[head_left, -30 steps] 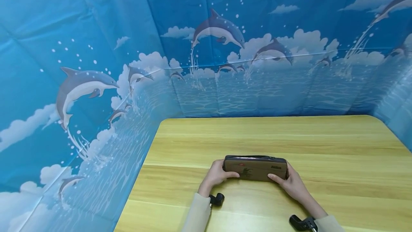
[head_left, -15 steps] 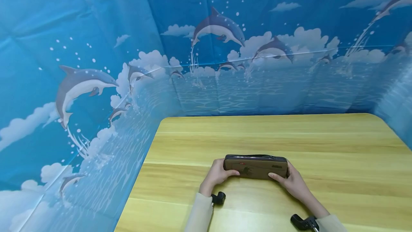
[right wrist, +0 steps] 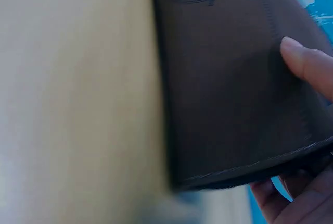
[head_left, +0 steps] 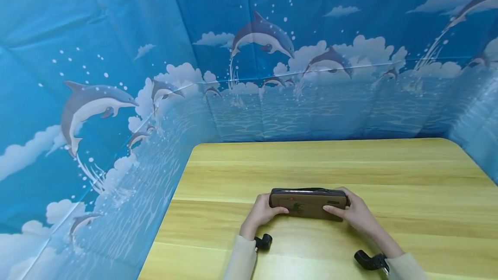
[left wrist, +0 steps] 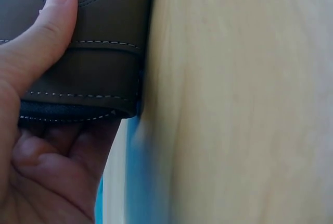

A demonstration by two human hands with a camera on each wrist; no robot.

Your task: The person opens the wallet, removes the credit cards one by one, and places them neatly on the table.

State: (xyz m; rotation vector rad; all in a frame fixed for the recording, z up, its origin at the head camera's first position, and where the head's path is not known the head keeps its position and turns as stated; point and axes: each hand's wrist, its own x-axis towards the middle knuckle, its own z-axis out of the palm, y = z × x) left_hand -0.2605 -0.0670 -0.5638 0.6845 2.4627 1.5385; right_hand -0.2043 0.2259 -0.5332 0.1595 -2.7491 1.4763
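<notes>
A brown long zip wallet (head_left: 309, 206) stands on its long edge close over the table, its zipped side up. Stitching and a dark embossed emblem mark the side facing me. My left hand (head_left: 260, 213) grips the left end, thumb flat on the front; in the left wrist view its fingers pass behind the wallet's stitched end (left wrist: 83, 73). At the right end, my right hand (head_left: 359, 215) holds the upper corner, with the thumb across the front and the fingers mostly hidden behind. The right wrist view shows that thumb on the wallet's front (right wrist: 223, 88).
The light wood-grain table (head_left: 330, 161) extends behind and to both sides of the wallet. A blue curtain (head_left: 249, 111) printed with dolphins and clouds rises along its left, back and right edges. Black camera mounts (head_left: 263, 242) sit at both wrists.
My right hand has shifted up on the wallet's right end, so its lower right corner now shows below the thumb. The left hand keeps its hold, and the wallet has barely moved.
</notes>
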